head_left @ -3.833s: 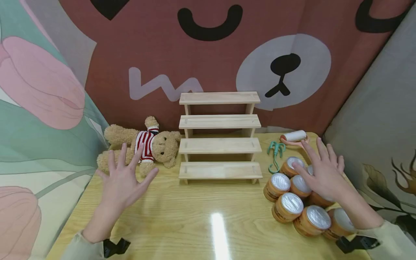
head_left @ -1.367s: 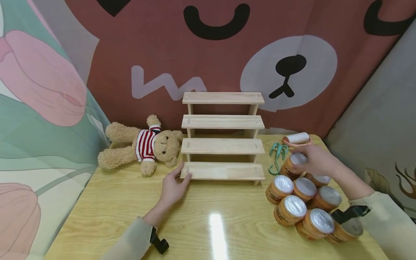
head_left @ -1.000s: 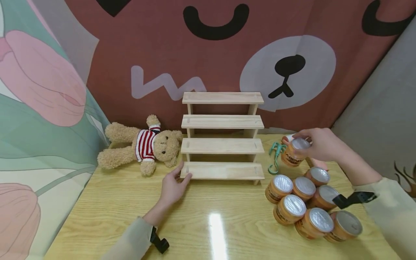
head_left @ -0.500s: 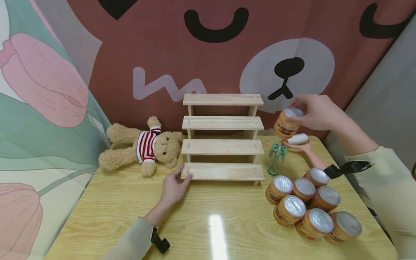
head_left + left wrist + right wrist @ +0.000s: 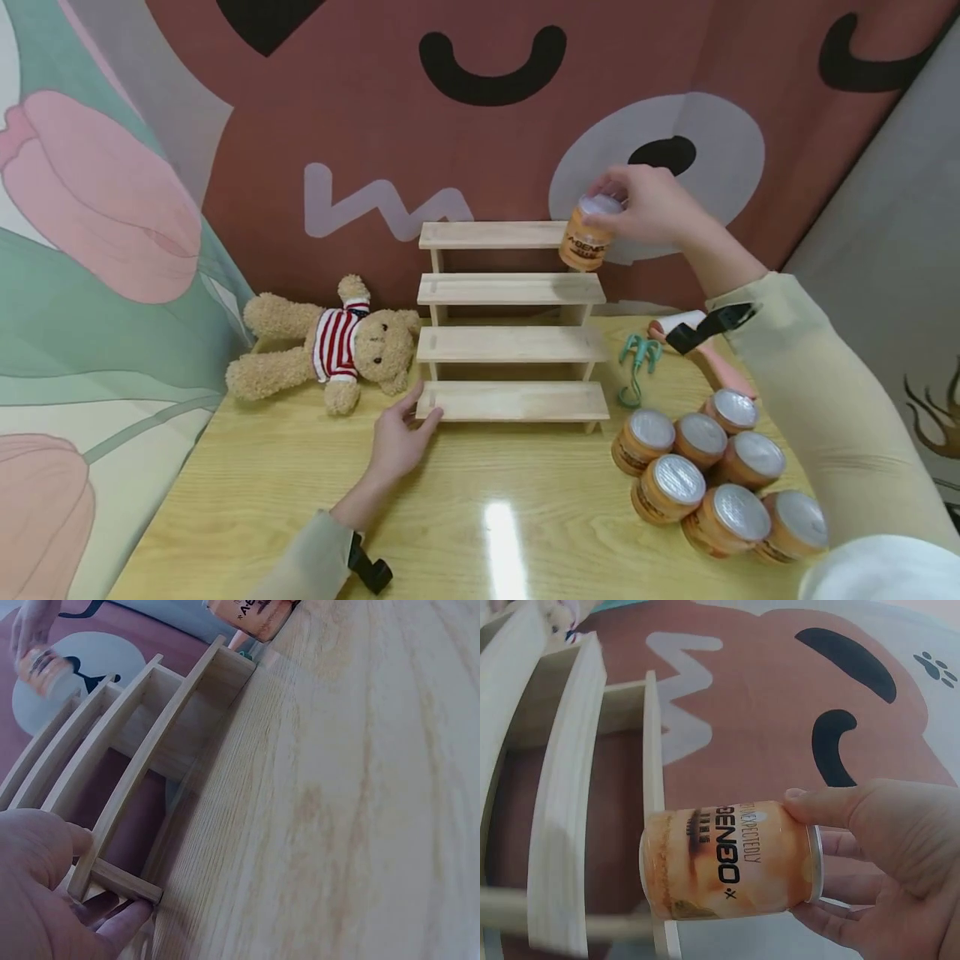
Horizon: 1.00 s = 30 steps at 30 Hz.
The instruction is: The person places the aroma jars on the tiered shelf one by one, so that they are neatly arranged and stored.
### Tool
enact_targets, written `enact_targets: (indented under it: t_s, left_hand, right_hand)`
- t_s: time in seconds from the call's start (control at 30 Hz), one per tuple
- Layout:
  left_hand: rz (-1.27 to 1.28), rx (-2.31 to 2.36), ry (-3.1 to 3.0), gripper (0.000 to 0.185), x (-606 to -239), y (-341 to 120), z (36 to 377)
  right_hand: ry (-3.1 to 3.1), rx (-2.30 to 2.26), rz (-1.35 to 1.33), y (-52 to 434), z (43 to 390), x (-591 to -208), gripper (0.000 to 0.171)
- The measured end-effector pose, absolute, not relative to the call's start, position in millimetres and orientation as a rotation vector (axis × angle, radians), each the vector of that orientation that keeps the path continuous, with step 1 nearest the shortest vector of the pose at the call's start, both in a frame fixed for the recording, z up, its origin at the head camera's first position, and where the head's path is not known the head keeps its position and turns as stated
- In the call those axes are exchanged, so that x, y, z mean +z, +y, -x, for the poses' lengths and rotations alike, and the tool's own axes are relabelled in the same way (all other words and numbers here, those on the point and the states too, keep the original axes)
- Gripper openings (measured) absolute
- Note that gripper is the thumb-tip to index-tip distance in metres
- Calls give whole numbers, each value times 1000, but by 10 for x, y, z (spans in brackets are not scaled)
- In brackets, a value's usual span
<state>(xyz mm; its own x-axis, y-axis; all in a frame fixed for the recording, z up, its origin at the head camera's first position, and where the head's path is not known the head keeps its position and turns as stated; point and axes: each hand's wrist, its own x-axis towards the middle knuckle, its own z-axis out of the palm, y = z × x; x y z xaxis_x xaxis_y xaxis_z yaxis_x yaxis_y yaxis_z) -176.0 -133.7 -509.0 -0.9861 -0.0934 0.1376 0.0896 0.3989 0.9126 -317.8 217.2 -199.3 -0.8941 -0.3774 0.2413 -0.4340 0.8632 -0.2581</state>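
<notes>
1. The right hand (image 5: 652, 204) grasps an orange can (image 5: 587, 233) by its silver lid end, fingers and thumb curled round the rim. The can hangs upright in the air, lid up, base down.

2. The can sits at the right end of the stepped wooden rack (image 5: 510, 321), level with its top step (image 5: 487, 235) and just in front of that step's right end. Whether the base touches the wood cannot be told from the head view. In the right wrist view the can (image 5: 727, 859) lies just beside the rack's boards (image 5: 570, 795), with the fingers (image 5: 840, 806) wrapped about the lid end.

3. The left hand (image 5: 397, 437) rests on the worktop (image 5: 300, 500) at the rack's lower left corner. Its thumb and fingertips (image 5: 124, 915) pinch the end of the bottom step (image 5: 513, 402), holding the rack where it stands.

4. The right hand is the nearer one to the upper steps; the left is low down and well apart from the can.

5. Six more orange cans (image 5: 697, 467) with silver lids stand clustered on the worktop to the right of the rack.

6. A teddy bear (image 5: 330, 346) in a striped jumper lies left of the rack. A green hook (image 5: 636, 358) and a pink-handled lint roller (image 5: 701, 346) lie to its right, behind the cans.
</notes>
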Motion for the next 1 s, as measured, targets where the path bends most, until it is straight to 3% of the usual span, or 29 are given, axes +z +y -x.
enact_targets:
  t_s: [0.43,1.0]
  left_hand:
    - [8,-1646,-2485,64,-5103,-1323,1791]
    - [22,-1676,-2439,63,-5101,-1295,1743]
  right_hand:
    - [-2865,651,-589,1322,3521,-1940,41]
    - [-2881,772,-624,595,3790,-2067,41]
